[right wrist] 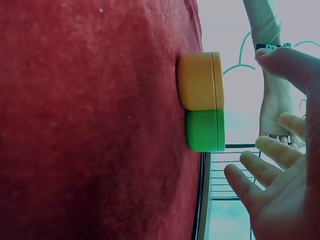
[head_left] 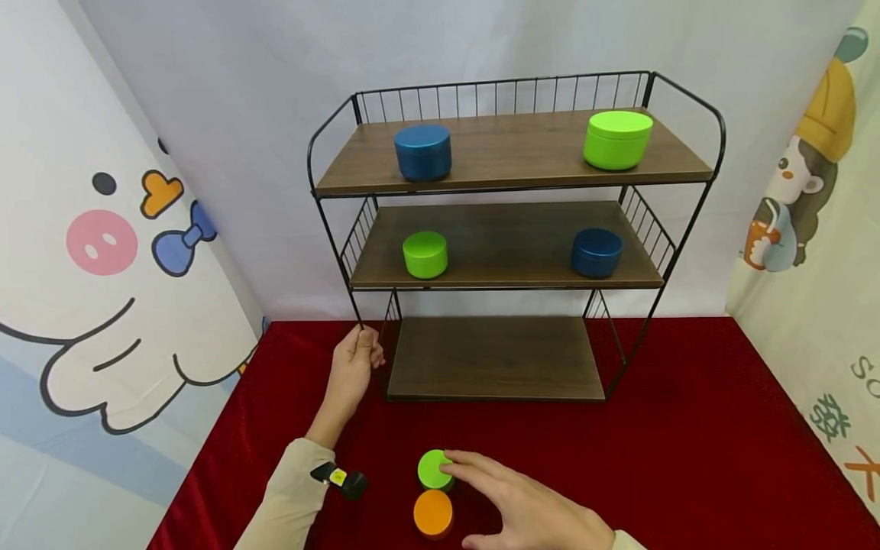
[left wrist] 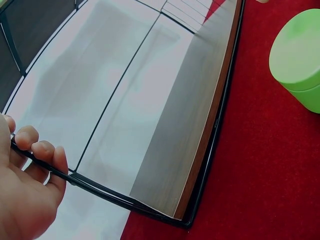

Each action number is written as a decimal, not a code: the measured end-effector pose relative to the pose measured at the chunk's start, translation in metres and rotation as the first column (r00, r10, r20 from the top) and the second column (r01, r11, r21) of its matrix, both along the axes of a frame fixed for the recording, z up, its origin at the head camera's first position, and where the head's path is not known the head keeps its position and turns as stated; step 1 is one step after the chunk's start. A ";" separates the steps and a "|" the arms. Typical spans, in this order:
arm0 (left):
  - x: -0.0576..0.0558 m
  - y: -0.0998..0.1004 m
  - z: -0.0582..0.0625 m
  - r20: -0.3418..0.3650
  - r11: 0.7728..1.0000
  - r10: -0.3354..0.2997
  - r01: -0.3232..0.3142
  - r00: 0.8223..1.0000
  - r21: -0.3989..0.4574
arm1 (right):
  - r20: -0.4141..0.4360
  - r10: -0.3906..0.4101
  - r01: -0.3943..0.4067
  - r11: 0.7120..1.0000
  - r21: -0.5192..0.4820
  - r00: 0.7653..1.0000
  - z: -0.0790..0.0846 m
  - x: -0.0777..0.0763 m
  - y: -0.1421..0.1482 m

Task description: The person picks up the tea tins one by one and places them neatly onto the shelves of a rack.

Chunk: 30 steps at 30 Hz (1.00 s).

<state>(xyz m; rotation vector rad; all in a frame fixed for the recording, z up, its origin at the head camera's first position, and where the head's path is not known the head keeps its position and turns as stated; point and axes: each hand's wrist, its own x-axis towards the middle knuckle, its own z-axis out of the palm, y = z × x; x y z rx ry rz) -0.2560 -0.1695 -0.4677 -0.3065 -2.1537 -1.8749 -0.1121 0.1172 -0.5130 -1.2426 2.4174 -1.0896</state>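
- Red cloth (head_left: pixel 687 451) lies under the wood-and-metal rack (head_left: pixel 505 241) on my head feed.
- At the rack's left edge I see the left hand (head_left: pixel 356 353) grasping its black side post (head_left: pixel 334 243), fingers curled round the metal; my left wrist view shows that hold too.
- Closer in, the right hand (head_left: pixel 529 504) is released, fingers spread, thumb apart, holding nothing.
- From the head camera, its fingertips overlap the green box (head_left: pixel 433 467); on my right wrist feed a gap shows between them.
- That green box and the orange box (head_left: pixel 433 514) stand upright on the cloth before the rack, touching, the orange one nearer the person.
- Up on the top shelf (head_left: pixel 516 149) I have a blue box (head_left: pixel 423 153) at left, a lime box (head_left: pixel 617 140) at right.
- Below, the middle shelf (head_left: pixel 509 267) bears a small green box (head_left: pixel 425 255) at left, a dark blue box (head_left: pixel 596 253) at right.
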 end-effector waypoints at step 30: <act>0.000 -0.001 0.000 0.006 1.000 0.012 -0.011 1.000 -0.022 | 0.097 0.001 -0.007 0.998 0.059 0.995 -0.012 0.003 -0.002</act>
